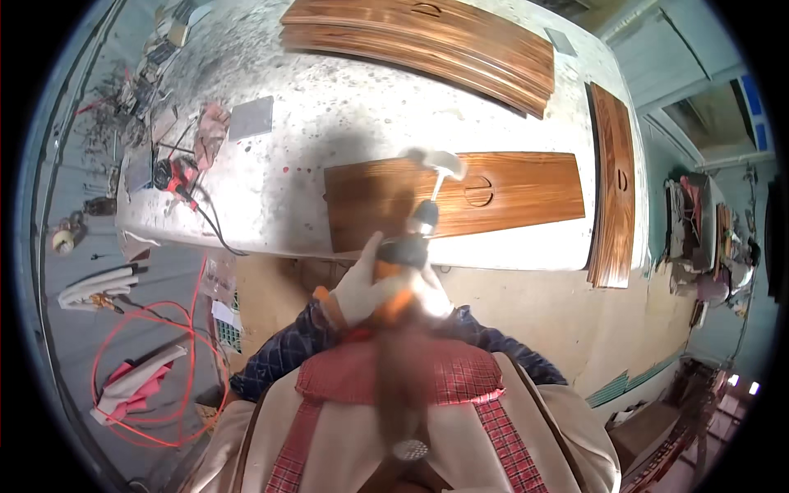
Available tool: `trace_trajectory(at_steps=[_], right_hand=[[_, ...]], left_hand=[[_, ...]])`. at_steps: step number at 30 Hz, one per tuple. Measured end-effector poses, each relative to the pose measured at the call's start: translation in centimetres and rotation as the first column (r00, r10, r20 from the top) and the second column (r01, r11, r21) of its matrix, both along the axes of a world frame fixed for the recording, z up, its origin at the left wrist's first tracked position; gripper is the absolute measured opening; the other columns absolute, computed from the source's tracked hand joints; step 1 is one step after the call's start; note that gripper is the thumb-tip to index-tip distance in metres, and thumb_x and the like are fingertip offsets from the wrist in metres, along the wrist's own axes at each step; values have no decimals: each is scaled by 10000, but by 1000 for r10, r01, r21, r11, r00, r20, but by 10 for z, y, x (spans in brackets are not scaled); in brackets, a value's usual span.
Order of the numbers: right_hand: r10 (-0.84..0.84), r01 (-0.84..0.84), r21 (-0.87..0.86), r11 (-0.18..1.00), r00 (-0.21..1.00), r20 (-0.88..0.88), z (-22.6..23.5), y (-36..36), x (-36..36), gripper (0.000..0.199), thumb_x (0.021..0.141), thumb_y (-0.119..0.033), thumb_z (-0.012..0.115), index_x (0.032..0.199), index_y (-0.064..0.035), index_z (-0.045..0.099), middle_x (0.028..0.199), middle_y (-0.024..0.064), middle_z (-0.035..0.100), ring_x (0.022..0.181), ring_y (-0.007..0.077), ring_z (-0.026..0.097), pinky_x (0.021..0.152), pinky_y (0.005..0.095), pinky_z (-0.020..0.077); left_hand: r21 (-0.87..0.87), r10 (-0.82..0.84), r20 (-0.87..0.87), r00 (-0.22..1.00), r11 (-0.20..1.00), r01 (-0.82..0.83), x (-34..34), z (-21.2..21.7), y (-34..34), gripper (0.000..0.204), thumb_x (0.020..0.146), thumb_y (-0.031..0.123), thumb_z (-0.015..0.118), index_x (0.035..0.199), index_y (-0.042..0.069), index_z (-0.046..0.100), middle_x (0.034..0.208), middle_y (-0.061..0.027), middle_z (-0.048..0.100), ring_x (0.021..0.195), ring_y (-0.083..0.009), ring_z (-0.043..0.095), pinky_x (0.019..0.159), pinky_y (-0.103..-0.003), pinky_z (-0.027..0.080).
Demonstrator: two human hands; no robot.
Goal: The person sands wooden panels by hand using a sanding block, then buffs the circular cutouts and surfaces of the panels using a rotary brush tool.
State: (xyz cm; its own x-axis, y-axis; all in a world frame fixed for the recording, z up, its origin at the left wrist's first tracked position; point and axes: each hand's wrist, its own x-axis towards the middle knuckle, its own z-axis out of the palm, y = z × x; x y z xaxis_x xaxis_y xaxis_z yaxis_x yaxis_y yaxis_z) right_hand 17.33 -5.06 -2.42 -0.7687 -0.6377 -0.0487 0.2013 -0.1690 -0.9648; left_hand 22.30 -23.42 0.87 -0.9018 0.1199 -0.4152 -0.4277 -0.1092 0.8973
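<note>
We see the white speckled bench (345, 123) filling the upper middle of the view, with a stack of long brown wooden panels (427, 41) lying at its far side and another brown panel (612, 181) along its right edge. Nearer to us, close to the bench's front edge, lies a single wooden panel with a round recessed pull (493, 193), flat and lengthwise. Over that panel's left half we hold a power tool with an orange and black body (403, 255), its white, motion-blurred head (440, 164) hovering above the wood; we cannot tell whether it touches the surface. Our left hand (357, 287), in a white glove, keeps a closed grip around the tool's orange body, fingers wrapped snugly about it. Our right hand (431, 296), also gloved, presses against the tool's other side just beside the left, but blur hides its fingers, so we cannot tell how tightly its grip closes. On the bench's left end sit a grey square sheet (251, 117), a pinkish rag (212, 131) and a small red and black tool (173, 175), well apart from our hands. A red cable (148, 370) loops on the floor at left.
</note>
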Motion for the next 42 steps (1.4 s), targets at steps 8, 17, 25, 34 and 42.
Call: trace_trajectory(at_steps=[8,17,25,34,42], right_hand=[[-91,420,-263,869,657,749,-26,0,-12,408,908,-145,696,1267,-52,524,1096,96,626,1002,241,635,874,424,554],[-65,441,-257,860,594,802,-74,-5,-9,601,896,-438,689,1343,-82,508,1189,97,609,1047,269,616,905,424,531],[11,502,-353,790,563,826,-42,33,-37,433,928,-349,664,1259,-105,529,1098,97,618,965,260,632,835,421,550],[-133,628,-213,748,457,879,-64,26,-15,530,910,-418,669,1299,-81,543,1145,118,630,1027,314,628,878,485,543],[-73,568,-173,804,383,921,-37,11,-45,448,914,-368,669,1228,-62,581,1051,131,661,938,315,643,844,472,544]], left_hand=[[-936,-651,-195,734,348,60,-5,-12,-6,1154,662,474,834,1521,-47,267,1387,-217,500,1277,-367,490,1072,-452,392],[-945,-719,231,656,-7,326,-16,-41,-5,998,758,314,722,1536,-47,212,1016,-129,679,956,-286,657,841,-397,494],[-900,-675,188,714,172,400,-46,-29,42,993,743,235,730,1539,-26,197,1030,-178,682,921,-352,656,835,-445,492],[-907,-761,234,605,53,417,-55,-12,32,781,888,286,573,1533,4,234,1006,-180,711,893,-333,690,820,-434,499],[-903,-709,220,670,112,415,-68,9,25,1023,750,255,740,1554,-15,167,1055,-217,676,960,-372,659,890,-434,510]])
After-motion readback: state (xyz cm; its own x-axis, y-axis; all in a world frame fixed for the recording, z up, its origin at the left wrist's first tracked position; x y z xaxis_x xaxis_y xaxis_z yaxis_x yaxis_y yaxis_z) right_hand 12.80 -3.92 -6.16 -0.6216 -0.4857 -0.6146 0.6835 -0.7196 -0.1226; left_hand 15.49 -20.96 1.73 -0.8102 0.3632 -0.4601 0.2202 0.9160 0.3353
